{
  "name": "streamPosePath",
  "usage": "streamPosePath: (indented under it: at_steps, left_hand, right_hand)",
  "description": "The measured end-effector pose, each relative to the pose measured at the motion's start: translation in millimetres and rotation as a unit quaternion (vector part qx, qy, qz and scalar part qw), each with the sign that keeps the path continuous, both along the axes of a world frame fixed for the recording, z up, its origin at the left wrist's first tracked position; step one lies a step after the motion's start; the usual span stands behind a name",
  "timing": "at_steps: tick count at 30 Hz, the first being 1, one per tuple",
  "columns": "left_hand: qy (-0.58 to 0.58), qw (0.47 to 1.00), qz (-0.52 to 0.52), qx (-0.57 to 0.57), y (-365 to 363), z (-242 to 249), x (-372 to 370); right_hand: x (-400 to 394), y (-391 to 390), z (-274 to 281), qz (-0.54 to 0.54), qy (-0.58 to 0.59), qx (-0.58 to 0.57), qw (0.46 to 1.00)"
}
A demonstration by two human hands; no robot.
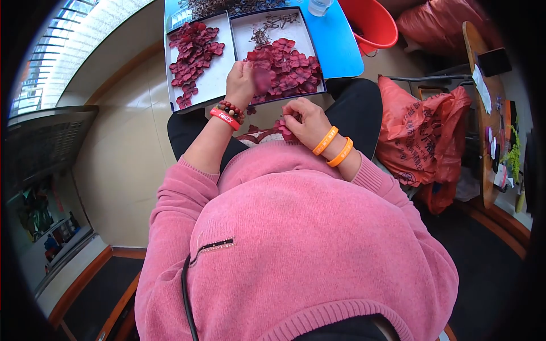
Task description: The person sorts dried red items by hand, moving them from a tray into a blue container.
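My left hand [240, 84], with beads and a red band on its wrist, is closed on a dark red artificial flower [262, 81] that is blurred. It is over the near edge of two shallow white boxes. Close to my lap, my right hand [307, 122] has its fingers pinched on dark red petals [284, 129], partly hidden by the fingers. A loose pile of dark red flowers [293, 71] fills the near part of the right box [310, 37]. More red flowers [196, 54] lie in the left box [219, 85]. Thin brown stems [276, 24] rest behind the right pile.
The boxes stand on a blue table [338, 45]. A heap of dark stems [227, 7] lies at its far side, near a clear cup [320, 7]. Right of it are a red bucket [372, 23] and a red plastic bag [415, 131]. A patterned cloth [259, 137] is on my lap.
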State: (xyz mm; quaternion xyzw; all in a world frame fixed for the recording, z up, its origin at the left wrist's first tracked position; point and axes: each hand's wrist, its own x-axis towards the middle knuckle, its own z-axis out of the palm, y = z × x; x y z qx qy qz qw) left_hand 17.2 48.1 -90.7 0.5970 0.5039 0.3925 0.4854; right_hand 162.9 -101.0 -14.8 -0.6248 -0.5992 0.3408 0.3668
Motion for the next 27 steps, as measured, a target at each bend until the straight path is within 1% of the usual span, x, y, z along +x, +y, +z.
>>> streamPosePath:
  at_steps: [2,5,8,11,13,14,16,17,20,21,24,25,27]
  left_hand:
    - [-0.012,1.0,-0.009,-0.007,-0.8,-3.7,0.8]
    - [-0.008,0.998,-0.021,-0.057,1.1,-4.5,-0.5]
    - [0.023,0.998,-0.004,-0.065,2.1,-4.6,-2.1]
    - [0.047,0.998,-0.005,0.036,1.2,-1.4,-3.3]
    - [0.02,0.992,-0.003,0.125,-2.5,3.5,-2.3]
    - [0.007,0.986,-0.002,0.169,-4.9,5.6,-1.6]
    - [-0.045,0.993,-0.045,0.095,-17.7,28.1,-2.2]
    - [-0.071,0.994,-0.066,0.058,-24.1,40.5,-3.7]
    - [-0.076,0.992,-0.092,0.038,-41.7,61.1,-9.4]
    - [-0.074,0.99,-0.109,0.045,-49.8,69.6,-11.7]
    - [-0.053,0.983,-0.131,0.12,-64.9,71.6,-18.4]
    - [-0.039,0.983,-0.138,0.113,-68.8,70.8,-22.1]
    - [-0.061,0.981,-0.151,0.108,-76.3,69.5,-26.4]
  right_hand:
    - [-0.2,0.3,2.0,-0.004,0.003,-0.008,1.0]
    - [-2.9,0.0,3.2,0.001,0.012,-0.018,1.0]
    - [-5.6,-0.8,0.9,0.006,0.016,-0.025,1.0]
    - [-4.3,0.7,1.1,-0.001,0.017,-0.04,0.999]
    - [-1.8,1.6,1.5,-0.003,0.026,-0.053,0.998]
    - [-0.2,2.2,2.1,0.0,0.021,-0.025,0.999]
    - [2.1,2.8,5.2,0.005,0.012,0.03,0.999]
    - [2.6,4.6,8.8,0.008,0.031,0.026,0.999]
    - [1.3,10.8,23.9,0.0,0.062,0.051,0.997]
    - [1.7,12.1,25.0,0.0,0.113,0.02,0.993]
    - [1.3,16.2,29.9,0.031,0.15,0.006,0.988]
    - [-1.3,14.7,31.0,0.014,0.201,-0.057,0.978]
    - [-2.7,12.8,31.4,0.018,0.185,-0.053,0.981]
